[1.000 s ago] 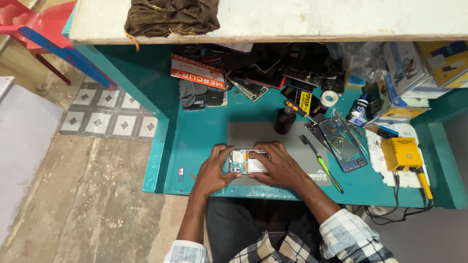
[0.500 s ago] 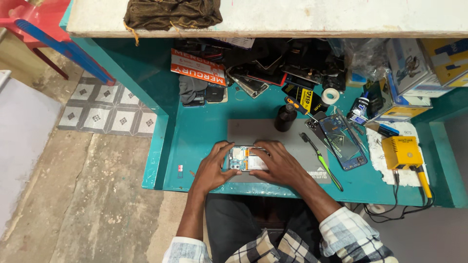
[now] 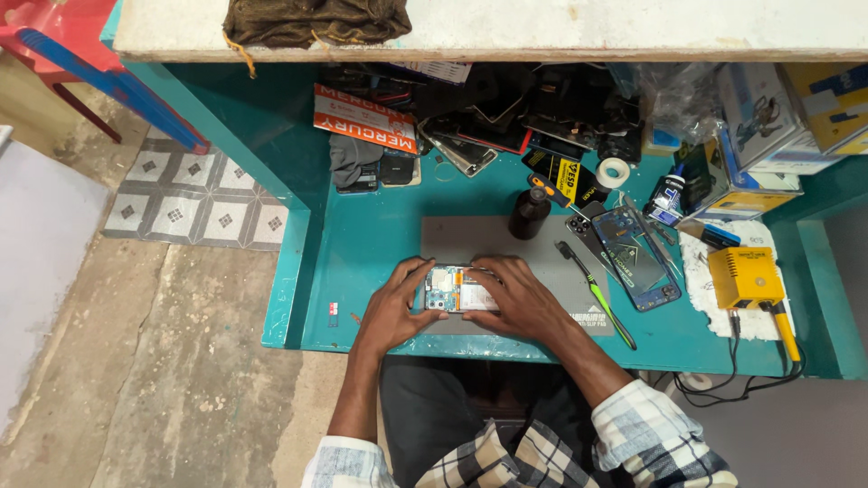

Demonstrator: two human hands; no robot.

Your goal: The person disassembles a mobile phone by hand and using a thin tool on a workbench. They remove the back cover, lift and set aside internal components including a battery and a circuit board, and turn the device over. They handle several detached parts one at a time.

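Teal paint covers the desk (image 3: 380, 244), and near its front edge an opened phone (image 3: 459, 291) with its back cover off lies on a grey work mat (image 3: 542, 248). The left hand (image 3: 393, 307) clamps the phone's left end, fingers curled over its far side; the right hand (image 3: 520, 298) covers the right end, fingers closed on the phone. Bare desk lies open to the left of the hands, up to the desk's left edge. To the right, a green-handled brush (image 3: 597, 294) lies at the mat's edge, a blue phone panel (image 3: 637, 258) just beyond it, and a yellow box tool (image 3: 743, 277) rests on white cloth. A dark bottle (image 3: 528, 213) stands at the mat's far edge, with clutter behind.
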